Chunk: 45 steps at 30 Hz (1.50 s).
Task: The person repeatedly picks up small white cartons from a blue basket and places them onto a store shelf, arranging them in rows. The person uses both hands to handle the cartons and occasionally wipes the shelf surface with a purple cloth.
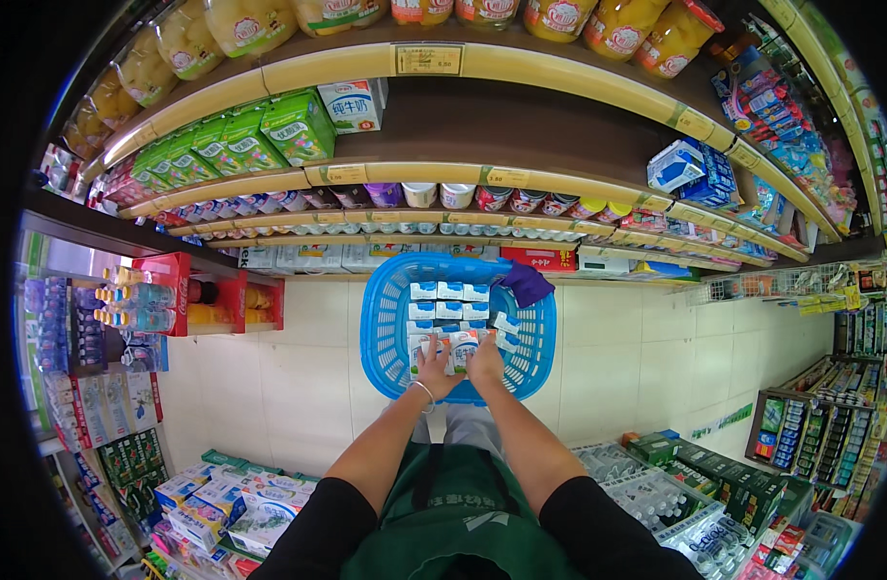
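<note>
A blue plastic shopping basket (377,341) stands on the floor before me, with several white and blue milk cartons (449,291) in rows inside it. Two more cartons (507,333) lean at an angle on the right side of the basket. In its near part, my left hand (438,371) is on the front milk cartons, fingers spread over their faces. My right hand (486,362) grips the right side of a front milk carton (463,348), whose printed face is turned up to me. A purple cloth (527,283) hangs over the basket's far right corner.
Ahead are store shelves (516,116) with jars of fruit (251,25), green drink boxes (298,129), a white milk box (351,105) and blue cartons (677,165). A red drinks crate (186,293) stands left. Stacked boxes (269,516) and bottle packs (657,496) are beside me.
</note>
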Each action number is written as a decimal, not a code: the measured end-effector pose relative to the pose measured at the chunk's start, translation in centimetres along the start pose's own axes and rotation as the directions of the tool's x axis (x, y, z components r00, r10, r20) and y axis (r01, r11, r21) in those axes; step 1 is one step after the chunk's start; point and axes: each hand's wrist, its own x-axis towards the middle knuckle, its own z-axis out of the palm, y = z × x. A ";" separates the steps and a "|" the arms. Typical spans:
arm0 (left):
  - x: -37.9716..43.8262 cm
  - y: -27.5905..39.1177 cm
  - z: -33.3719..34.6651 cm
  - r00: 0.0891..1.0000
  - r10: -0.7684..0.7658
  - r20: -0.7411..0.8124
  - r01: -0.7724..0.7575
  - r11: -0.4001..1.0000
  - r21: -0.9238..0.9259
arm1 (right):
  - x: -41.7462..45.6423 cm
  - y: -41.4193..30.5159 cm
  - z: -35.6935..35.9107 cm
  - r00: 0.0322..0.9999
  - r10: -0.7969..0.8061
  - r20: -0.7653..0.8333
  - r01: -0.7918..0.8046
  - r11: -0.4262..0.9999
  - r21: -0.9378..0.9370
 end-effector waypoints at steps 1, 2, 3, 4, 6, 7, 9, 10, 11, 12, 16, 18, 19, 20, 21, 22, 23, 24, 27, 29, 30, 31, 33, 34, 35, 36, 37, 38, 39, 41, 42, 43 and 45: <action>0.0 -0.7 0.0 1.000 0.019 -0.005 -0.020 0.998 -0.058 | 0.2 0.7 0.4 1.000 -0.029 0.008 0.028 0.996 0.086; 0.1 -1.3 0.0 0.999 0.039 -0.012 -0.040 0.993 -0.115 | 0.4 1.6 0.4 0.998 -0.058 0.014 0.055 0.984 0.171; -0.1 -1.5 -0.4 0.998 0.057 -0.016 -0.059 0.983 -0.172 | 0.4 1.7 0.0 0.996 -0.085 0.021 0.077 0.964 0.255; -0.2 -1.7 -0.8 0.998 0.057 -0.002 -0.056 0.977 -0.207 | 0.3 1.9 -0.6 0.998 -0.059 -0.010 0.060 0.974 0.219; -0.5 -1.1 -2.0 1.000 0.019 -0.017 -0.024 0.935 -0.355 | 0.5 2.4 -1.3 0.995 -0.097 -0.022 0.100 0.982 0.158; -0.6 -0.6 -2.9 1.000 -0.004 -0.028 -0.008 0.903 -0.430 | 0.3 1.5 -2.5 0.992 -0.124 -0.026 0.126 0.984 0.122; -1.5 0.8 -5.2 0.996 -0.040 -0.077 -0.002 0.876 -0.482 | -0.9 0.2 -5.6 0.988 -0.132 0.074 0.102 0.943 0.316; -2.2 1.6 -6.8 0.996 -0.042 -0.073 -0.006 0.825 -0.565 | -1.7 -0.5 -7.1 0.978 -0.205 0.048 0.173 0.912 0.373; -2.6 2.4 -8.2 0.997 -0.043 -0.068 -0.011 0.766 -0.643 | -2.5 -1.3 -8.5 0.961 -0.276 0.018 0.242 0.872 0.426; -2.7 3.2 -9.6 0.994 -0.028 -0.109 -0.054 0.727 -0.685 | -3.0 -2.4 -10.2 0.939 -0.344 0.009 0.302 0.838 0.453; -4.5 6.9 -15.9 0.957 0.128 -0.260 -0.274 0.693 -0.667 | -3.5 -5.4 -14.5 0.796 -0.577 -0.183 0.571 0.616 0.542; -4.7 7.4 -18.2 0.920 0.214 -0.328 -0.385 0.643 -0.662 | -4.0 -7.4 -16.3 0.744 -0.634 -0.212 0.617 0.530 0.581; -4.9 7.7 -19.0 0.897 0.230 -0.377 -0.433 0.632 -0.643 | -4.1 -8.4 -17.2 0.716 -0.659 -0.228 0.637 0.485 0.599; -5.1 8.1 -19.8 0.871 0.246 -0.425 -0.479 0.620 -0.622 | -4.4 -9.4 -18.0 0.691 -0.682 -0.240 0.653 0.445 0.613; -5.3 8.6 -20.7 0.843 0.264 -0.469 -0.523 0.607 -0.599 | -4.5 -10.1 -18.5 0.691 -0.681 -0.243 0.650 0.438 0.621; -5.7 9.2 -21.5 0.842 0.257 -0.474 -0.529 0.562 -0.635 | -4.7 -10.7 -19.1 0.691 -0.680 -0.245 0.647 0.430 0.630; -6.0 9.6 -22.2 0.825 0.259 -0.501 -0.552 0.559 -0.619 | -4.7 -11.4 -19.7 0.691 -0.680 -0.247 0.644 0.422 0.638; -6.4 10.0 -22.7 0.810 0.260 -0.525 -0.570 0.557 -0.604 | -4.8 -11.9 -20.0 0.678 -0.689 -0.258 0.659 0.413 0.628; -7.3 10.6 -24.2 0.794 0.255 -0.552 -0.585 0.567 -0.580 | -5.3 -13.1 -20.9 0.655 -0.709 -0.261 0.679 0.402 0.614; -7.6 10.6 -24.8 0.787 0.253 -0.563 -0.595 0.549 -0.586 | -5.2 -13.8 -21.2 0.623 -0.729 -0.282 0.707 0.371 0.602; -7.5 10.5 -24.9 0.796 0.243 -0.555 -0.584 0.552 -0.596 | -5.3 -14.0 -21.3 0.621 -0.732 -0.281 0.710 0.372 0.598; -7.5 10.4 -25.1 0.795 0.240 -0.558 -0.587 0.537 -0.606 | -5.3 -14.2 -21.4 0.618 -0.734 -0.282 0.714 0.373 0.593; -7.3 10.3 -25.5 0.794 0.233 -0.562 -0.592 0.507 -0.626 | -5.4 -14.9 -21.5 0.613 -0.738 -0.281 0.717 0.371 0.590; -7.3 10.2 -25.8 0.792 0.239 -0.562 -0.597 0.495 -0.632 | -5.5 -15.2 -21.6 0.611 -0.741 -0.279 0.726 0.385 0.570; -7.2 10.1 -26.0 0.783 0.236 -0.575 -0.600 0.530 -0.599 | -5.5 -15.5 -21.8 0.609 -0.743 -0.277 0.735 0.397 0.549; -7.2 9.8 -26.3 0.772 0.231 -0.592 -0.601 0.566 -0.564 | -5.8 -16.3 -22.1 0.558 -0.770 -0.308 0.807 0.417 0.419; -7.2 9.6 -26.5 0.761 0.225 -0.609 -0.600 0.601 -0.528 | -6.1 -16.9 -22.6 0.522 -0.787 -0.328 0.849 0.443 0.290; -7.1 9.3 -26.8 0.760 0.199 -0.619 -0.582 0.632 -0.512 | -6.1 -17.8 -23.2 0.474 -0.812 -0.341 0.880 0.438 0.182; -6.9 9.5 -27.3 0.743 0.202 -0.638 -0.607 0.603 -0.517 | -5.9 -18.6 -23.9 0.429 -0.832 -0.351 0.898 0.434 0.068; -6.4 9.6 -28.5 0.708 0.202 -0.677 -0.655 0.546 -0.522 | -5.4 -20.8 -25.1 0.417 -0.832 -0.366 0.907 0.403 0.119; -6.1 9.9 -29.0 0.672 0.170 -0.721 -0.679 0.531 -0.508 | -5.4 -22.1 -25.7 0.379 -0.826 -0.416 0.922 0.375 0.096; -5.8 9.9 -29.7 0.652 0.145 -0.744 -0.684 0.536 -0.495 | -4.8 -23.4 -26.2 0.429 -0.810 -0.399 0.903 0.399 0.161; -5.7 9.5 -31.1 0.609 0.084 -0.789 -0.686 0.554 -0.471 | -4.9 -26.2 -27.2 0.373 -0.797 -0.475 0.923 0.370 0.104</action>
